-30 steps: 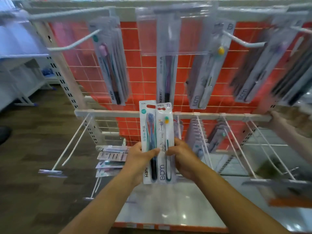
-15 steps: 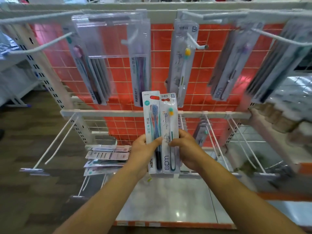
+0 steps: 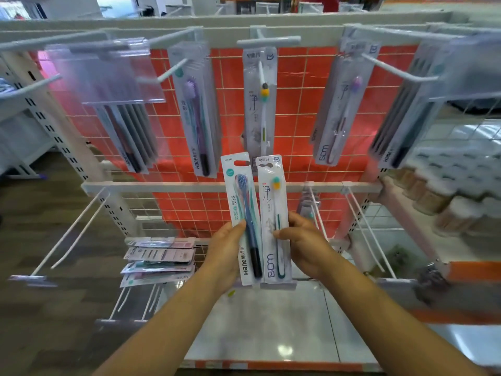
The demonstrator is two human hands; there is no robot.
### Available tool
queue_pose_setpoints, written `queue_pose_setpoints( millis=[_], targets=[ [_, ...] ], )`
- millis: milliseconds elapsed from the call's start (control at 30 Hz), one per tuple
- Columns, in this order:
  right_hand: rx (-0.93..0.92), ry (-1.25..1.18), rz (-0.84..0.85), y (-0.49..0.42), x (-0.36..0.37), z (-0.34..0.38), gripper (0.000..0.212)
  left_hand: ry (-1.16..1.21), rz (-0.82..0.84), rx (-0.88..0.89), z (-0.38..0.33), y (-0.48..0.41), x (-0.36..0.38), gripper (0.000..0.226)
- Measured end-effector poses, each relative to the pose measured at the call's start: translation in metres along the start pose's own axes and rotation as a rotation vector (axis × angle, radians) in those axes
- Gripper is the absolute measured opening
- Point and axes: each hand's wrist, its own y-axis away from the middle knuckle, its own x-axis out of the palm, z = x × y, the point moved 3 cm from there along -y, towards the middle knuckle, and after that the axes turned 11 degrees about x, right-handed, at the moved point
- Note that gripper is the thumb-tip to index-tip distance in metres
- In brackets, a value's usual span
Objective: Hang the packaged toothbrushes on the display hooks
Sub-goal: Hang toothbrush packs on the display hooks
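Standing upright side by side with hang-holes uppermost, the Hane pack [image 3: 241, 213] was pinched in the left hand [image 3: 225, 248] and the BDM pack [image 3: 272, 213] in the right hand [image 3: 303, 245], both well below the top-row hook [image 3: 268, 40], which lay almost straight above the right-hand pack.

Orange-red backing panel [image 3: 295, 118], white wire grid [image 3: 306, 88] over it. left pack [image 3: 238, 202]: white card, teal swirl, blue brush, black handle end. right pack [image 3: 272, 213]: white, yellow-and-teal brush head, dark green handle. White hooks [image 3: 173, 73]. Far-left floor [image 3: 40, 321]: dark brown wood grain.
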Motion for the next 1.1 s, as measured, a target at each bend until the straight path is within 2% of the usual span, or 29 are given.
queue_pose_setpoints(
  millis=[200, 433, 733, 1100],
  targets=[
    [0.014, 0.04, 0.014, 0.006, -0.018, 0.003, 0.046, -0.108, 0.04, 0.032, 0.006, 0.006, 0.02, 0.021],
    [-0.033, 0.044, 0.062, 0.023, -0.039, 0.016, 0.049, -0.17, 0.059, 0.069, 0.013, 0.005, 0.047, 0.035],
    [-0.047, 0.024, 0.026, 0.042, -0.074, 0.029, 0.044, -0.126, 0.096, 0.094, 0.023, 0.009, 0.088, 0.019],
    [-0.054, 0.029, 0.077, 0.04, -0.051, 0.027, 0.043, -0.098, 0.049, 0.102, 0.012, 0.017, 0.064, 0.022]
  ],
)
